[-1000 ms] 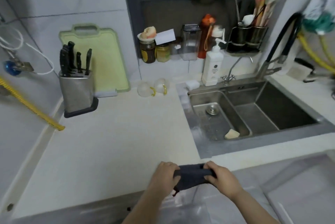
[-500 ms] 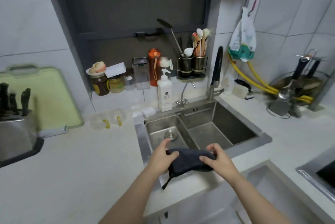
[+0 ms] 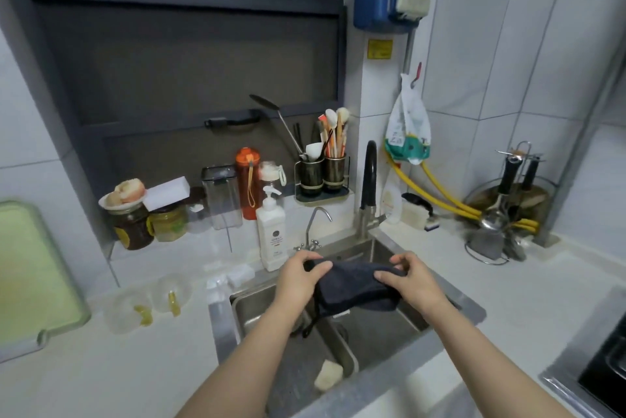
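A dark grey cloth (image 3: 352, 289) is stretched between my two hands above the steel double sink (image 3: 223, 326). My left hand (image 3: 299, 278) grips its left end, fingers curled over the top edge. My right hand (image 3: 411, 280) pinches the right end. A thin dark loop of the cloth dangles below its left side. A black-necked tap (image 3: 368, 177) stands behind the sink, a little beyond the cloth.
A pale sponge (image 3: 328, 378) lies in the near left basin. A white pump bottle (image 3: 271, 231), jars, an orange bottle and a utensil holder (image 3: 321, 175) line the sill. A green cutting board (image 3: 30, 268) leans at far left. A utensil rack (image 3: 501, 214) stands right; a hob edge (image 3: 606, 360) is at lower right.
Both hands carried the cloth from the counter's front edge forward to over the sink. The view swung right and upward, so the knife block has left the view.
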Demonstrator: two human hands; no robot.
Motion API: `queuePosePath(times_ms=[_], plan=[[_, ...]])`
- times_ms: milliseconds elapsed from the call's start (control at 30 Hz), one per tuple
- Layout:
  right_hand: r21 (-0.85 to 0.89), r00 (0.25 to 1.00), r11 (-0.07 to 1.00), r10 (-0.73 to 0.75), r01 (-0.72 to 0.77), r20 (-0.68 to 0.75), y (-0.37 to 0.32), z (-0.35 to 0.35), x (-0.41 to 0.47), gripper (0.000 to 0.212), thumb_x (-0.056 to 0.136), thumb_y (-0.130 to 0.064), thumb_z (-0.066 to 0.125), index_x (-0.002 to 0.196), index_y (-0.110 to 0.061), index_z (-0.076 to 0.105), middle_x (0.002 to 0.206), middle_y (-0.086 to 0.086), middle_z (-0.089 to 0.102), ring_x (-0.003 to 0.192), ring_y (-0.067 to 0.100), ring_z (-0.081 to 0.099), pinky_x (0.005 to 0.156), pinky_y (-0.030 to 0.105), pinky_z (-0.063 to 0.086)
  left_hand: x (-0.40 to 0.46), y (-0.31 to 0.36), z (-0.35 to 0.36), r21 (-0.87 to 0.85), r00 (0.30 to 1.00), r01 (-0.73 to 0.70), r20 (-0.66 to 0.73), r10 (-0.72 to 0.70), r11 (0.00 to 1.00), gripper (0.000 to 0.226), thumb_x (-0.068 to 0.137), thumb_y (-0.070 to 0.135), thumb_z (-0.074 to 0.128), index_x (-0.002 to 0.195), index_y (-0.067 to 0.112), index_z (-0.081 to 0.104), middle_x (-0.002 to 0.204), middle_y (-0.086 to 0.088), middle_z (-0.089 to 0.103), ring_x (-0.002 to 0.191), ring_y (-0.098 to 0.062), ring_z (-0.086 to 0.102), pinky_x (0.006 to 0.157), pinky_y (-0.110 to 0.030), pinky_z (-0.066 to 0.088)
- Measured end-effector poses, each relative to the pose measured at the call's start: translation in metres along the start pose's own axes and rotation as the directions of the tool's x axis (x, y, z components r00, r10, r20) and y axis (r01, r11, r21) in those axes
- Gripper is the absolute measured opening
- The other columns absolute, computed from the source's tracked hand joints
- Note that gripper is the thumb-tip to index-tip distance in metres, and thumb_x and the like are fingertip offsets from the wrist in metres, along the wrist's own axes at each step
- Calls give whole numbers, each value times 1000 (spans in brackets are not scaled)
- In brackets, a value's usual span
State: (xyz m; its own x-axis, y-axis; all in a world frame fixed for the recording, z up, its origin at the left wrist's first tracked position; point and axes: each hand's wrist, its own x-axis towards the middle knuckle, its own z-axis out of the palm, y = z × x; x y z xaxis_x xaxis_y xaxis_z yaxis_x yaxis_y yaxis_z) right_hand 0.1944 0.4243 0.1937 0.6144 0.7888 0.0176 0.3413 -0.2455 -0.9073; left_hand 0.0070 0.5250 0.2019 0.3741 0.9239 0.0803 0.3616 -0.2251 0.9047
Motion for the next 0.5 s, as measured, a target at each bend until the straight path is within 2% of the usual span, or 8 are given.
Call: queuePosePath(times_ms=[100, 233, 300, 400, 467, 500], plan=[[99, 999, 995, 24, -21, -29, -19, -6, 29, 38, 70, -17, 80, 95, -12, 52, 87, 8, 56, 75, 20, 56, 69, 32, 46, 36, 13, -4, -32, 999, -3, -38, 2, 999, 28, 83, 27, 71, 108, 15, 62, 116, -3, 64, 115, -20, 56, 97, -31, 45], [268, 998, 963, 39, -24, -49, -48, -17, 66, 36, 74, -10, 75, 101, -14, 52, 98, 13, 61, 85, 26, 61, 77, 39, 51, 86, 35, -9, -137, 998, 17, -65, -26, 990, 41, 83, 27, 72, 119, 13, 57, 130, -9, 58, 123, -23, 51, 101, -34, 44], [277, 993, 961, 28, 5, -115, -64, -22, 83, 37, 75, -8, 74, 105, -10, 51, 95, 9, 59, 83, 23, 59, 79, 39, 51, 109, 47, -7, -157, 999, 28, -34, -33, 987, 44, 82, 30, 72, 120, 12, 57, 131, -10, 56, 120, -24, 52, 95, -33, 47], [219, 976, 974, -5, 53, -216, -86, -34, 109, 37, 74, -13, 76, 101, -10, 51, 90, 6, 56, 76, 18, 57, 68, 34, 49, 139, 67, -2, -227, 998, 57, 39, -50, 972, 55, 80, 30, 75, 126, 10, 53, 134, -13, 53, 117, -26, 54, 97, -40, 49], [176, 968, 983, -12, 58, -249, -98, -45, 130, 37, 74, -17, 76, 99, -12, 49, 90, 4, 54, 79, 21, 55, 65, 33, 47, 156, 82, 0, -262, 995, 57, 93, -34, 963, 63, 79, 23, 76, 133, 9, 47, 137, -15, 47, 122, -26, 50, 97, -32, 45], [163, 967, 985, -18, 62, -256, -102, -49, 141, 38, 75, -18, 76, 100, -13, 48, 91, 4, 54, 82, 22, 55, 69, 35, 47, 163, 89, 2, -268, 994, 54, 111, -24, 962, 66, 80, 18, 75, 137, 10, 43, 139, -16, 45, 125, -26, 48, 94, -28, 43]])
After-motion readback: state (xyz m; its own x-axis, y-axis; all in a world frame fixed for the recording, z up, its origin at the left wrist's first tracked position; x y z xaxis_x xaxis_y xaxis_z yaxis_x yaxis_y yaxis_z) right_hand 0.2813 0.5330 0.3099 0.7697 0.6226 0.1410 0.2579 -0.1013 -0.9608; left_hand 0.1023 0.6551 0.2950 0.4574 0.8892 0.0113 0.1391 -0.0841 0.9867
